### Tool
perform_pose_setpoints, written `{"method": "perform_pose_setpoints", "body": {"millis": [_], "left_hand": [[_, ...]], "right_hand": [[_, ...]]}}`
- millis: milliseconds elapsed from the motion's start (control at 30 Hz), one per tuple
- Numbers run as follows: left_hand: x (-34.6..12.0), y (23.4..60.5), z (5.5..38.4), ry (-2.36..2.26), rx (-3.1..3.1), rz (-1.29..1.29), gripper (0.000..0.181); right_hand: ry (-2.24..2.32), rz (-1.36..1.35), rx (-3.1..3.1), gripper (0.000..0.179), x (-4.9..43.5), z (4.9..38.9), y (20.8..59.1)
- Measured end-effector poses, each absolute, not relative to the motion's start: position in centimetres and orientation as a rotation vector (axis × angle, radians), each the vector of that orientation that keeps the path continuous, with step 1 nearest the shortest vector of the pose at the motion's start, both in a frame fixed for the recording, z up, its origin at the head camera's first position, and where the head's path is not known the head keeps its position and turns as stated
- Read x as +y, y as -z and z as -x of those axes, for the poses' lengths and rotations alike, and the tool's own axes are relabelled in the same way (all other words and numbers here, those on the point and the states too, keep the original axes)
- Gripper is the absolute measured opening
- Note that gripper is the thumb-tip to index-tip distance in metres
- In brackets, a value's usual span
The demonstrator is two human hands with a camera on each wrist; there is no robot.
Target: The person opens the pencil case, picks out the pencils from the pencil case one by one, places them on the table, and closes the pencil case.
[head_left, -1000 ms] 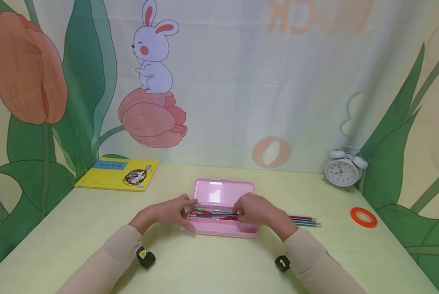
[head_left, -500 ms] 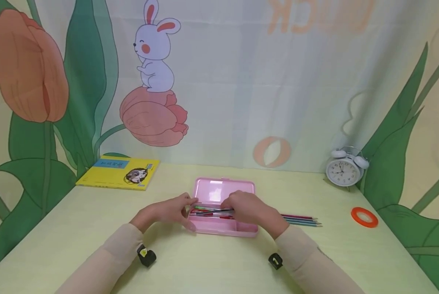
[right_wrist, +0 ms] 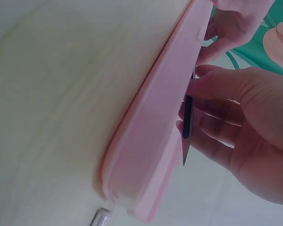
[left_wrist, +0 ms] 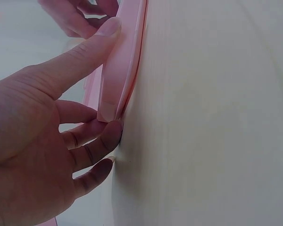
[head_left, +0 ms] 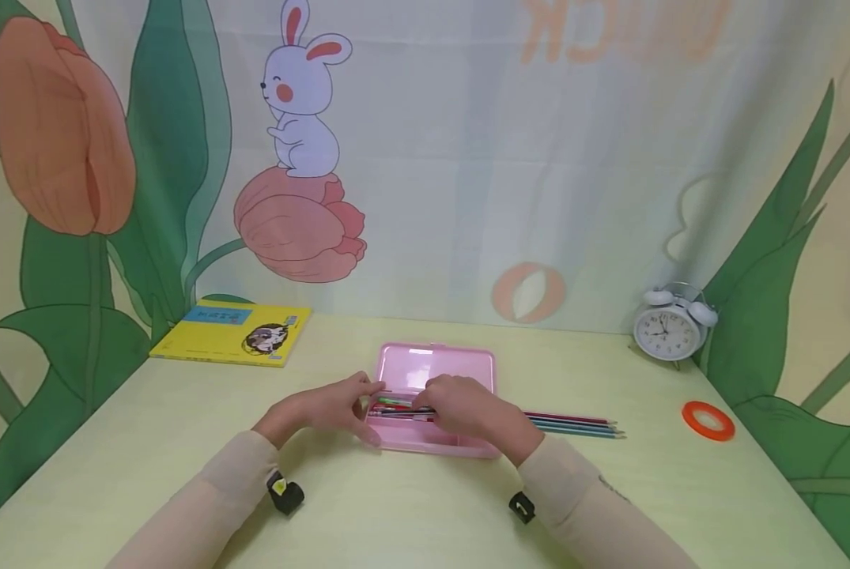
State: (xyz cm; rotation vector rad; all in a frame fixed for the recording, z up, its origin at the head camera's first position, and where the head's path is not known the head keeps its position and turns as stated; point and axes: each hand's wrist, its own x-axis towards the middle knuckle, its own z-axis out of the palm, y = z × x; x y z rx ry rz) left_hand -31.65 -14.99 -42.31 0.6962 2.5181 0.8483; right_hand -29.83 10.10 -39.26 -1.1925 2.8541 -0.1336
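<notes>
A pink pencil case lies on the table, its lid raised at the back. My left hand grips the case's left end, with the thumb on the front wall and fingertips around the corner in the left wrist view. Over the case's long compartment, my right hand pinches a black pencil, its tapered tip pointing out past the fingers in the right wrist view. Several pens and pencils, some red and green, lie inside the case, partly hidden behind the right hand.
Red and teal pencils lie on the table right of the case, partly behind the right wrist. Farther right are an orange tape ring and a white alarm clock. A yellow book lies back left, before a printed curtain.
My right hand has moved left over the case, carrying the black pencil with it, and more of the pencils on the table show. The left hand keeps its grip on the case.
</notes>
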Motion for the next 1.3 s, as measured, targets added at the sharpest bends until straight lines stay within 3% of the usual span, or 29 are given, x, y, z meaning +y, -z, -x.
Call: {"method": "perform_pose_setpoints", "body": {"millis": [467,667,1300], "left_hand": [[-14.8,42.4,31.7,-0.839,2.520,-0.696,0.099],[-14.8,42.6,31.8,-0.842,2.519,-0.699,0.099],[-15.0,42.7,31.8,-0.845,2.530,-0.699,0.099]], "right_hand": [[0.207,1.176,2.934,0.029,12.3,29.4,38.6],[0.216,1.163,2.990,0.035,15.0,28.1,38.4],[0.271,1.010,2.972,0.026,24.1,24.9,37.5]]}}
